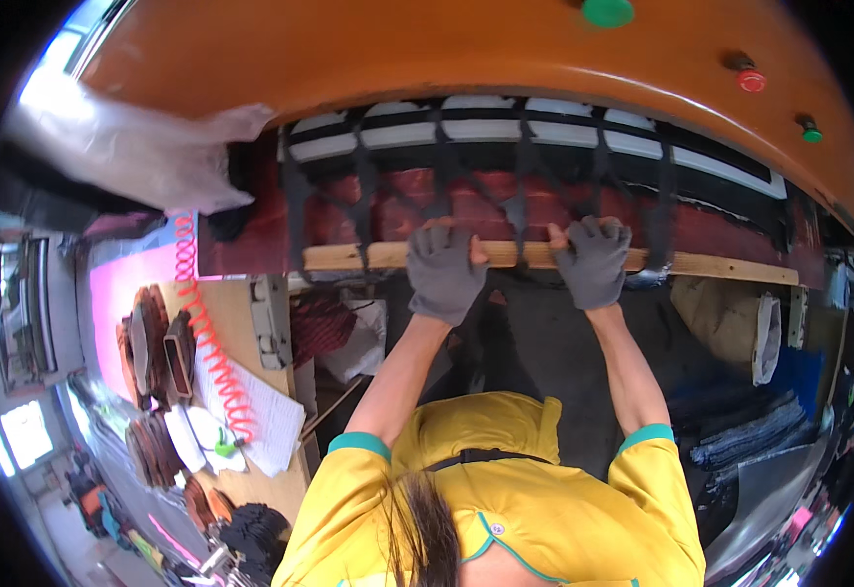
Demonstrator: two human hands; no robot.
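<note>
A black sheet with large cut-out openings lies across the maroon bed of a machine. Its strips run toward me over a wooden bar along the bed's front edge. My left hand, in a grey glove, has its fingers curled over the bar around a strip of the sheet. My right hand, gloved alike, curls the same way farther right, with its thumb toward the left hand. The sheet's parts beneath both palms are hidden.
An orange machine body overhangs the bed, bearing a red button and a green button. At left, a red coiled hose hangs over a wooden table with brown stacked pieces and paper. Dark sheets are piled at right.
</note>
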